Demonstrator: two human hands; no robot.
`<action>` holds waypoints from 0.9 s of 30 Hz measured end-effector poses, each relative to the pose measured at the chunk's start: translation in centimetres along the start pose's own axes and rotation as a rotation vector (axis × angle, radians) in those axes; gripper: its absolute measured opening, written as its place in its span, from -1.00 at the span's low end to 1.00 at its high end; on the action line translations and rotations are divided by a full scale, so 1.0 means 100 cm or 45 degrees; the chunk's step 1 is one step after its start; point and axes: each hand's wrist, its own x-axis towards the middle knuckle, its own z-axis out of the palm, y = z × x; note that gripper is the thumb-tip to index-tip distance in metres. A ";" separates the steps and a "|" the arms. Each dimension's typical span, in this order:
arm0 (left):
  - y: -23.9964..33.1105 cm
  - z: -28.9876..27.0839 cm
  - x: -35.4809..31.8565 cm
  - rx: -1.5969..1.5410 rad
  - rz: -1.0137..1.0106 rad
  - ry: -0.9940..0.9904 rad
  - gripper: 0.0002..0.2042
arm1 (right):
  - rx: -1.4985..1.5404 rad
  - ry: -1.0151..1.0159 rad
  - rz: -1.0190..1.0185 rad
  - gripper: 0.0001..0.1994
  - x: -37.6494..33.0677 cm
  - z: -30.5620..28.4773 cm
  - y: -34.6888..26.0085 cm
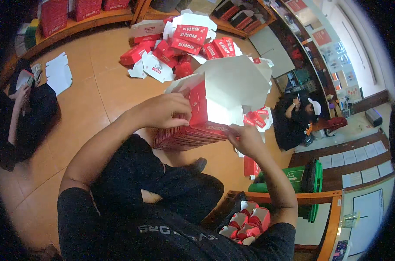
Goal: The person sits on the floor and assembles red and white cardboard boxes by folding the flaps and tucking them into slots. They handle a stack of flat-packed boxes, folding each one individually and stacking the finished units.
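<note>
A red paper food box [199, 101] with a white inside is in front of me, partly folded, its wide white lid [234, 78] standing open at the far side. My left hand [173, 109] closes on the box's left wall, fingers curled over the edge. At the near right corner, my right hand [246, 138] pinches the rim between thumb and fingers. Directly under the box is a thick stack of flat red cartons [182, 140]. Beyond it lies a loose heap of folded red boxes [189, 35], some with white flaps spread.
To the left, a seated person [30, 113] in black is near a white sheet [58, 73] on the floor. Another person in a white cap [314, 106] sits at right. A wooden shelf [93, 22] runs behind. Near right are a green bin [289, 178] and small red-and-white cartons [249, 219].
</note>
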 end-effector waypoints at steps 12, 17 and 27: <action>-0.004 -0.004 0.003 -0.004 0.040 -0.061 -0.89 | 0.070 0.140 -0.239 -0.76 0.049 -0.015 -0.072; -0.009 -0.001 0.003 -0.053 0.083 -0.049 -0.90 | -0.014 0.294 -0.261 -0.73 0.042 -0.003 -0.080; 0.001 0.002 0.002 -0.002 0.066 -0.109 -0.82 | 0.864 -0.191 0.418 -0.57 0.081 -0.021 -0.071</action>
